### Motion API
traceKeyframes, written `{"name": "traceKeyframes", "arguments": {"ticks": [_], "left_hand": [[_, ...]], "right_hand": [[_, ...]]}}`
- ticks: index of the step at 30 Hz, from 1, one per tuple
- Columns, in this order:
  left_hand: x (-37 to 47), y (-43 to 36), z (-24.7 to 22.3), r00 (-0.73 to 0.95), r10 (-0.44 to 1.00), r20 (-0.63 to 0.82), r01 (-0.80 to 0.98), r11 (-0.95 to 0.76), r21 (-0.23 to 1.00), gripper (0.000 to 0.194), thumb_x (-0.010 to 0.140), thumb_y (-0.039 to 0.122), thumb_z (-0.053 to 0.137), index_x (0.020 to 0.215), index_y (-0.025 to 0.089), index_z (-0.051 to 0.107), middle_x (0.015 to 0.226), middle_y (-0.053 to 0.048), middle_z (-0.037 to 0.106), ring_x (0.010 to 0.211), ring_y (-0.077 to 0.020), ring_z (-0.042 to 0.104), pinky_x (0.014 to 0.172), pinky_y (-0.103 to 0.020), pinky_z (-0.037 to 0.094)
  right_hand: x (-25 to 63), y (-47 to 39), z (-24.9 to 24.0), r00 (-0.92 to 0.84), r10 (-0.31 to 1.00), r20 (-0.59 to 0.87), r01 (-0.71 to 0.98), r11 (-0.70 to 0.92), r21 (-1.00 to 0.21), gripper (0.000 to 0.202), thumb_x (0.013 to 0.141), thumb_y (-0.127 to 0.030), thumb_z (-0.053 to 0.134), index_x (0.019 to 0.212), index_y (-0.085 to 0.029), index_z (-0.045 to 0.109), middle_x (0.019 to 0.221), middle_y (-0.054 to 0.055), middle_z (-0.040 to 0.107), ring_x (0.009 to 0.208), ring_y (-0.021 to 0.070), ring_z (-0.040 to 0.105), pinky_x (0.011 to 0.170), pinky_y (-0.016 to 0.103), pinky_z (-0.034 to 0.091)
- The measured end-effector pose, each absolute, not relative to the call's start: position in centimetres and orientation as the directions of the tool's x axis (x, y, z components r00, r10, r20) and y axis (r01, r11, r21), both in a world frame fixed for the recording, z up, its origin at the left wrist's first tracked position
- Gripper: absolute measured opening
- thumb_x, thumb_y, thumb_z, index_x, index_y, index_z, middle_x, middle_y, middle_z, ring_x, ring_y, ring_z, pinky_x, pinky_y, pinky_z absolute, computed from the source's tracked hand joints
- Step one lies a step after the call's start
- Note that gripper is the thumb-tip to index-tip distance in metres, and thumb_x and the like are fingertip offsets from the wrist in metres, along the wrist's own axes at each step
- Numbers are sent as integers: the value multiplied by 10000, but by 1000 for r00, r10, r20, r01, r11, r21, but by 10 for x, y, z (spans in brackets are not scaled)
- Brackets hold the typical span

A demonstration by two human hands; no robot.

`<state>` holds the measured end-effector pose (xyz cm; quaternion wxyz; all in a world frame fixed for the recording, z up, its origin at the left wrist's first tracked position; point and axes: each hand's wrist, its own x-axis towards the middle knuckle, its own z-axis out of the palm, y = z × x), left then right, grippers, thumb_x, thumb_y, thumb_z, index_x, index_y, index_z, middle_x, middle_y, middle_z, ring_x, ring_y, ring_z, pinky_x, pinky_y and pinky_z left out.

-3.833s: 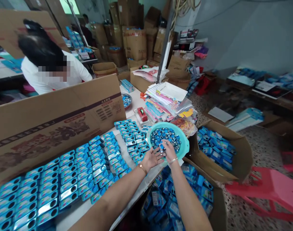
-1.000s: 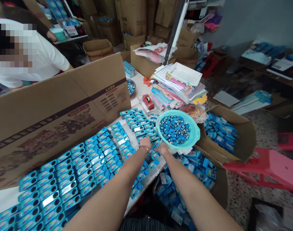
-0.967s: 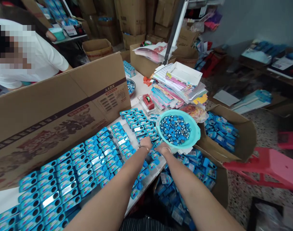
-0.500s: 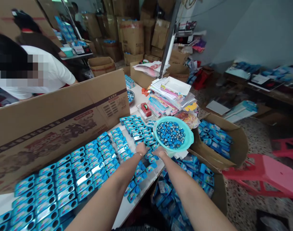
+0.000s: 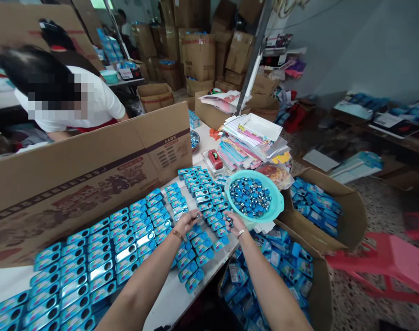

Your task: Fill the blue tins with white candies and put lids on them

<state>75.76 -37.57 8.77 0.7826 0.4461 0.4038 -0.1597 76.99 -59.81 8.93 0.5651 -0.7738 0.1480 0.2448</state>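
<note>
Rows of small blue tins (image 5: pixel 102 265), many with a dark round hole in the top, cover the white table. My left hand (image 5: pixel 186 223) hovers over the nearer tins, its fingers pinched on what looks like a small round metal cap. Several blue-and-silver round caps (image 5: pixel 229 221) are held in the curled fingers of my right hand (image 5: pixel 236 223), just left of a turquoise basin (image 5: pixel 279 202). That basin holds a heap of the same caps. Between and below my hands, tins (image 5: pixel 195 279) near the table edge have blue caps in their tops.
A tall cardboard sheet (image 5: pixel 133 151) stands along the table's far side, with a person in white (image 5: pixel 99 99) behind it. Cartons of blue tins (image 5: pixel 316 202) sit at the right, beside a pink stool (image 5: pixel 399 257). Paper stacks (image 5: pixel 254 131) and a red device (image 5: pixel 215 159) lie beyond the basin.
My hands have moved apart from each other, the left one back and leftward off the tins. Caps now show in my right hand. The view has turned slightly left.
</note>
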Motion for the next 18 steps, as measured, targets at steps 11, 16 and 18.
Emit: {"name": "traceKeyframes", "arguments": {"ticks": [11,16,18], "left_hand": [[808,-408,83,982,-50,-184,106,-658,745,259,840,64,522,1002,198,673,1141,-84,647,1118,-220,589,1013,-360,447],[809,-409,72,913,-377,-156,-243,-809,535,239,816,22,533,923,172,686,1013,-105,685,1113,-226,591,982,-326,455],[806,-406,68,889,-434,-148,-324,-822,468,248,858,45,505,985,167,679,1043,-114,689,1173,-224,565,1030,-334,421]], "right_hand": [[809,-538,88,890,49,-453,-193,-860,-472,285,816,-169,629,1098,-130,617,1163,205,664,1113,301,617,926,374,430],[807,-553,83,894,84,-440,-166,-852,-497,180,864,-195,542,1024,-175,622,1027,82,713,947,192,670,792,265,482],[806,-561,83,891,80,-447,-181,-840,-511,215,899,-199,446,1036,-190,612,919,33,716,792,154,677,660,230,484]]}}
